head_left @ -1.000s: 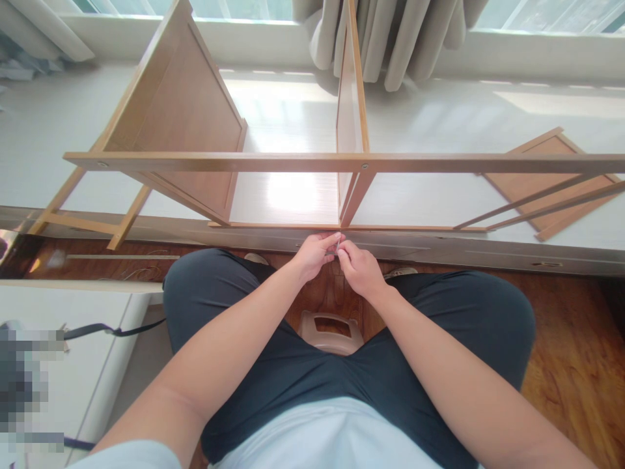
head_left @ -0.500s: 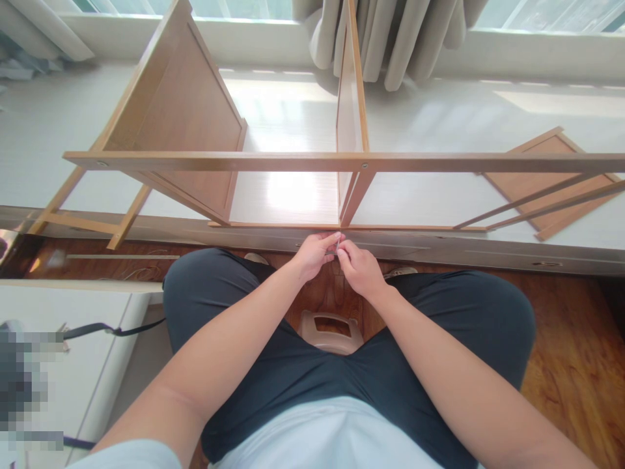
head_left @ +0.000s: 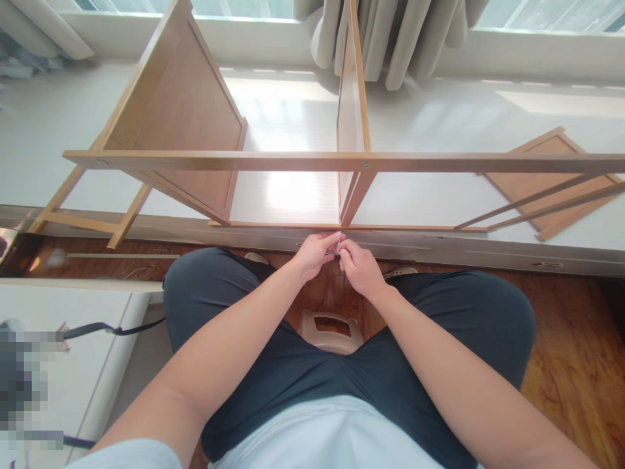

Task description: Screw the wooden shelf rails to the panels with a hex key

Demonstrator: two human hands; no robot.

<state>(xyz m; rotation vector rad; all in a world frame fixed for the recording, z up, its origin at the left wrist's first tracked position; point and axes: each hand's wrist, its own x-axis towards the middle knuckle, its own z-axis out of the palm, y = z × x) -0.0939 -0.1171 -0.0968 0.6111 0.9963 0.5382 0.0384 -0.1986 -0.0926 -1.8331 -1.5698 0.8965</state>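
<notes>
Head view: thin silvery metal rod was pinched in right hand; left hand was curled beside it, its grip unclear. Rod was held near straight light-brown wooden bottom rail.

The person's bare right hand has shifted very slightly toward three o'clock, its fingertips now a little farther from those of the bare left hand, at nine o'clock from it. Between them, more of a thin, silvery metal piece shows than half a second earlier.
</notes>
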